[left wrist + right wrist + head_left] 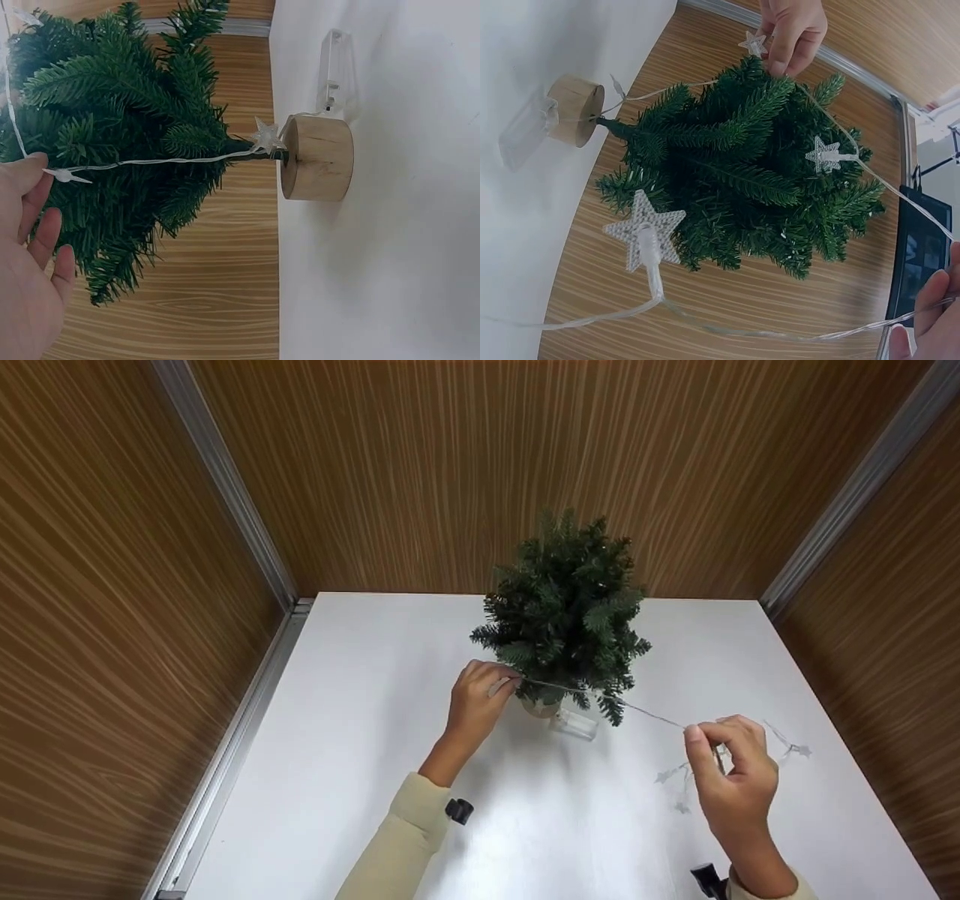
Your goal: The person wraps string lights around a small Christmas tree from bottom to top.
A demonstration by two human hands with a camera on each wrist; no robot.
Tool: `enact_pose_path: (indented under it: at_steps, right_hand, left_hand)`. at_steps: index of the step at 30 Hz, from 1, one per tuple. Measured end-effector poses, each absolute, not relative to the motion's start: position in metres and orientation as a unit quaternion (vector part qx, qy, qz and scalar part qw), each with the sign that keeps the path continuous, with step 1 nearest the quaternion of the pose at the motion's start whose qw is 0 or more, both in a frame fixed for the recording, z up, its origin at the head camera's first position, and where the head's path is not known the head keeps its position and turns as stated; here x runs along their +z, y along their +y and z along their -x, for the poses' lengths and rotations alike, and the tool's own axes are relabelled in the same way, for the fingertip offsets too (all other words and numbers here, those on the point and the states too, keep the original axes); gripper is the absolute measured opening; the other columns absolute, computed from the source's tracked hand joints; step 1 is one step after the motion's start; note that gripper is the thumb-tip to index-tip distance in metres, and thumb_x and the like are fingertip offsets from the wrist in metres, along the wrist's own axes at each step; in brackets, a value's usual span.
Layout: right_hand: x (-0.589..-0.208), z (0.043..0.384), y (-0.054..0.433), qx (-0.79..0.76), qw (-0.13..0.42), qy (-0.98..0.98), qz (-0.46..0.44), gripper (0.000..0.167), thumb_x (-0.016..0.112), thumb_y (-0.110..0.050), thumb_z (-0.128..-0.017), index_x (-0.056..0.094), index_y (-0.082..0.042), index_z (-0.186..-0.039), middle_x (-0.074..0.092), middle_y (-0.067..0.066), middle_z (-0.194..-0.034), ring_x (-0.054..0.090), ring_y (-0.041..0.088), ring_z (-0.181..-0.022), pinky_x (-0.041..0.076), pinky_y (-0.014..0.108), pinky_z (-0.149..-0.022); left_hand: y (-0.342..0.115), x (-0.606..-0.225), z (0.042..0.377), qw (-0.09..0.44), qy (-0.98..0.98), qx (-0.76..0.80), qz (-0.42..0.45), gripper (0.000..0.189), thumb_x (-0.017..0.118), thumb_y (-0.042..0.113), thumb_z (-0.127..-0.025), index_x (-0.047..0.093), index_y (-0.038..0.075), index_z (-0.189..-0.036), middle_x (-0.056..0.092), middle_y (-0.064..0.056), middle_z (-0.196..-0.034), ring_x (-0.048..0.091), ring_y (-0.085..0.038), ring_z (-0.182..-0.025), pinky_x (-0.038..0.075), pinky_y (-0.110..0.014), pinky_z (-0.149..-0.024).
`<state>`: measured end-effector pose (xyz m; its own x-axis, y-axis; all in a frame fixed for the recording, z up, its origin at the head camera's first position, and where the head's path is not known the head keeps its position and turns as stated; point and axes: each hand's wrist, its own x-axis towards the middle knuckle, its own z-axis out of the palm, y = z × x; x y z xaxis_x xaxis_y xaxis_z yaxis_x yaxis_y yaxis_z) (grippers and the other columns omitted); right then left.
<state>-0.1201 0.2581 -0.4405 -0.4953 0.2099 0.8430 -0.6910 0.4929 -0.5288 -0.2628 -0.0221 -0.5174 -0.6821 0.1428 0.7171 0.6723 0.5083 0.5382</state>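
A small artificial Christmas tree stands on a round wooden base. At the tree's lower left, my left hand pinches a clear string of star lights between thumb and fingertips. The string runs taut across the tree's front to my right hand, which pinches it too. From the left hand, more string leads back to the trunk, with a star by the base. A large clear star hangs close in the right wrist view. Loose stars show below and beside the right hand.
A clear battery box lies beside the base on the white table. Wood-grain panels enclose the back and both sides. A dark screen appears at the edge of the right wrist view.
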Motion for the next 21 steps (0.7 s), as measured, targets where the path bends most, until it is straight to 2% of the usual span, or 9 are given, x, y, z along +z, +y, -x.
enact_pose_path:
  at_steps: [4, 8, 10, 12, 16, 18, 21]
  right_hand:
    - [-0.439, 0.122, 0.255, 0.475, 0.488, -0.709, -0.185, 0.021, 0.068, 0.002, -0.090, 0.063, 0.015, -0.074, 0.059, 0.004, -0.068, 0.051, 0.008, -0.086, 0.037, 0.024, -0.092]
    - [-0.444, 0.127, 0.259, 0.466, 0.474, -0.726, -0.176, 0.014, 0.067, 0.006, -0.088, 0.064, 0.013, -0.076, 0.058, 0.005, -0.069, 0.051, 0.008, -0.087, 0.038, 0.022, -0.088]
    - [-0.447, 0.129, 0.261, 0.461, 0.457, -0.745, -0.153, 0.007, 0.066, 0.012, -0.086, 0.066, 0.010, -0.079, 0.058, 0.002, -0.072, 0.051, 0.006, -0.091, 0.038, 0.020, -0.085]
    - [-0.448, 0.131, 0.263, 0.458, 0.439, -0.762, -0.127, 0.008, 0.066, 0.015, -0.084, 0.068, 0.008, -0.082, 0.059, -0.003, -0.075, 0.051, 0.004, -0.093, 0.038, 0.018, -0.083]
    - [-0.450, 0.136, 0.262, 0.454, 0.402, -0.789, -0.095, 0.008, 0.068, 0.013, -0.085, 0.071, 0.006, -0.088, 0.061, -0.013, -0.084, 0.051, 0.000, -0.095, 0.038, 0.016, -0.083]
    - [-0.451, 0.138, 0.260, 0.448, 0.392, -0.798, -0.098, 0.004, 0.070, 0.009, -0.087, 0.071, 0.006, -0.089, 0.062, -0.012, -0.086, 0.051, 0.000, -0.095, 0.038, 0.016, -0.084]
    - [-0.454, 0.141, 0.258, 0.439, 0.382, -0.806, -0.111, 0.002, 0.071, 0.005, -0.088, 0.072, 0.006, -0.090, 0.065, -0.002, -0.083, 0.051, 0.001, -0.094, 0.038, 0.017, -0.083]
  left_hand:
    - [-0.022, -0.518, 0.263, 0.303, -0.811, -0.434, 0.250, 0.007, 0.073, 0.021, -0.094, 0.076, 0.016, -0.095, 0.073, 0.004, -0.097, 0.059, -0.014, -0.092, 0.051, -0.031, -0.083]
    - [-0.023, -0.520, 0.263, 0.299, -0.810, -0.444, 0.241, 0.007, 0.072, 0.022, -0.094, 0.076, 0.016, -0.094, 0.073, 0.004, -0.098, 0.059, -0.013, -0.091, 0.050, -0.031, -0.078]
    - [-0.024, -0.520, 0.263, 0.296, -0.810, -0.449, 0.234, 0.007, 0.072, 0.023, -0.094, 0.077, 0.017, -0.095, 0.073, 0.005, -0.099, 0.059, -0.013, -0.091, 0.050, -0.031, -0.078]
    - [-0.025, -0.520, 0.262, 0.293, -0.811, -0.453, 0.225, 0.008, 0.072, 0.023, -0.094, 0.077, 0.017, -0.095, 0.073, 0.005, -0.100, 0.060, -0.012, -0.091, 0.051, -0.030, -0.078]
    - [-0.027, -0.521, 0.262, 0.286, -0.814, -0.462, 0.206, 0.007, 0.072, 0.022, -0.095, 0.077, 0.017, -0.097, 0.073, 0.006, -0.100, 0.060, -0.013, -0.091, 0.052, -0.029, -0.080]
    - [-0.028, -0.522, 0.263, 0.281, -0.814, -0.468, 0.197, 0.007, 0.072, 0.020, -0.095, 0.077, 0.017, -0.098, 0.073, 0.006, -0.100, 0.060, -0.014, -0.091, 0.052, -0.029, -0.081]
    - [-0.030, -0.524, 0.264, 0.277, -0.813, -0.480, 0.180, 0.006, 0.071, 0.018, -0.095, 0.076, 0.016, -0.099, 0.073, 0.005, -0.099, 0.060, -0.014, -0.090, 0.052, -0.029, -0.080]
